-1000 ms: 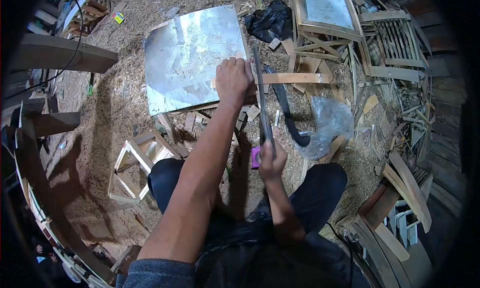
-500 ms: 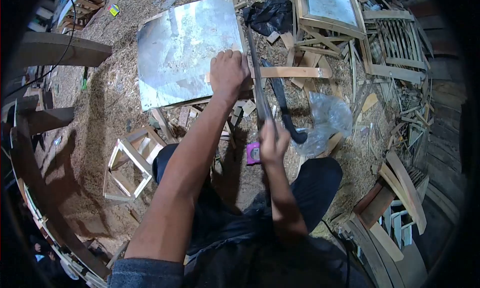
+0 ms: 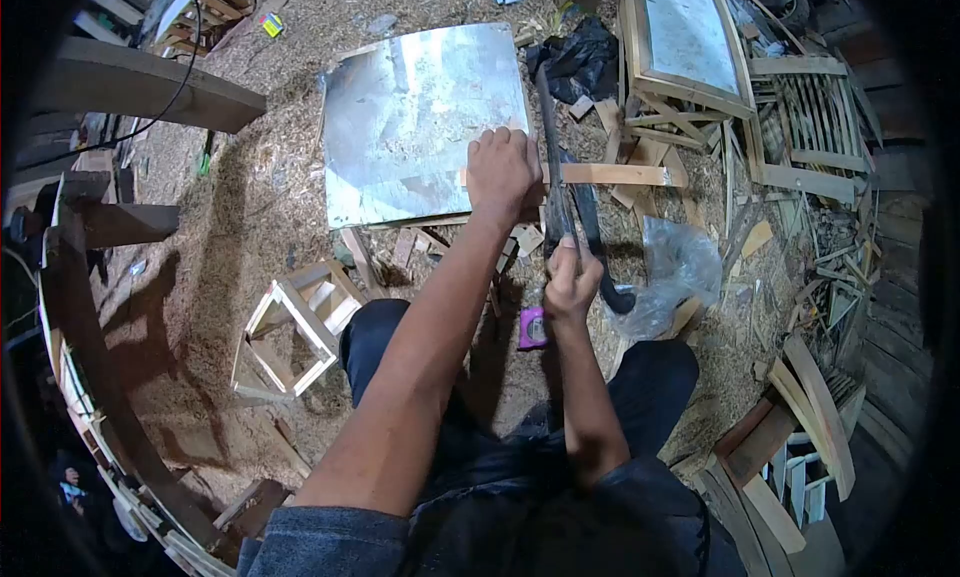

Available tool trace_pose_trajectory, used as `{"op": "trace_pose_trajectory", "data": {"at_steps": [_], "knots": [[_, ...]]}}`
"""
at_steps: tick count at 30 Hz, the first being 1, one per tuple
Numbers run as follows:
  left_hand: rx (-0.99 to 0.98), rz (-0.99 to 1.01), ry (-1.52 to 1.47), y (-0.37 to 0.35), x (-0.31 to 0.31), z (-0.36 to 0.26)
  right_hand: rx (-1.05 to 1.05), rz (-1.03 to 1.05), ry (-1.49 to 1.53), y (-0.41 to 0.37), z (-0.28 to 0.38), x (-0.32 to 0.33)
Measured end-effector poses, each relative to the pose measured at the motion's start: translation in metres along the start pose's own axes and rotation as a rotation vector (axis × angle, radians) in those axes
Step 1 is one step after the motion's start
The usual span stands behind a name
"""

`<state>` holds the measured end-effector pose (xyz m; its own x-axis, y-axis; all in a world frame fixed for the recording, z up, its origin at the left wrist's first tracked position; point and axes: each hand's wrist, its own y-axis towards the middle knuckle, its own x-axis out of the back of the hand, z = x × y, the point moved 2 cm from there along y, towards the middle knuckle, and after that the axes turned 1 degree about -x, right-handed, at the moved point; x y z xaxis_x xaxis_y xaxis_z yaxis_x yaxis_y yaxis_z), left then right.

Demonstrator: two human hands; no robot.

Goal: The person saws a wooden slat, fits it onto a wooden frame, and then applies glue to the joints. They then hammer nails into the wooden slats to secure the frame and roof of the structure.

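My left hand presses down on a thin wooden strip, its fingers curled over the strip at the right edge of a board with a shiny metal top. The strip's free end sticks out past the board to the right. My right hand is closed around the handle of a handsaw, whose long dark blade points away from me and crosses the strip just right of my left hand. Beside it lies a dark tool with a curved black handle. A pink tape measure is on the ground below.
A small wooden frame lies on the sawdust at the left. Clear plastic and a black plastic bag lie to the right and behind. A larger framed piece stands at the back right, near several slats.
The view has shifted, so everything appears further right and slightly lower. My right hand has moved the saw along its stroke across the strip; my left hand keeps its place on the strip.
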<state>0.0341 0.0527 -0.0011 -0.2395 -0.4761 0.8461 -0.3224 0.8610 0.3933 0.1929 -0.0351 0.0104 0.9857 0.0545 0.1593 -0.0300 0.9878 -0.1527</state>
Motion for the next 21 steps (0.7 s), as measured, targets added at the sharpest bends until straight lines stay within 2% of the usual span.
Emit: {"op": "trace_pose_trajectory", "data": {"at_steps": [3,5,6,9,10,13,17,19,21], "knots": [[0.0,-0.016,-0.048,0.004,0.002,-0.003,0.05,-0.022,-0.022,0.001,0.016,0.001],[0.111,0.111,-0.082,0.003,0.003,-0.002,0.082,0.018,-0.093,0.001,0.006,0.006],[0.269,0.145,-0.134,0.006,0.005,-0.005,0.094,0.004,-0.098,-0.001,0.01,0.007],[0.185,0.214,-0.003,0.011,0.01,-0.008,0.106,-0.009,-0.069,-0.01,0.017,0.003],[0.091,0.183,0.019,0.01,0.007,-0.005,0.106,-0.031,-0.102,-0.011,0.012,-0.001],[0.054,0.086,0.059,0.01,-0.001,-0.006,0.067,-0.039,-0.111,-0.009,0.017,-0.001],[0.129,0.082,0.082,0.008,-0.009,-0.003,0.084,-0.008,-0.061,-0.012,0.015,-0.001],[0.092,0.032,0.087,0.004,-0.006,-0.006,0.0,-0.045,-0.043,-0.026,0.01,0.003],[0.145,0.076,0.048,0.012,-0.004,-0.007,-0.091,-0.046,0.04,-0.069,0.005,0.014]]}}
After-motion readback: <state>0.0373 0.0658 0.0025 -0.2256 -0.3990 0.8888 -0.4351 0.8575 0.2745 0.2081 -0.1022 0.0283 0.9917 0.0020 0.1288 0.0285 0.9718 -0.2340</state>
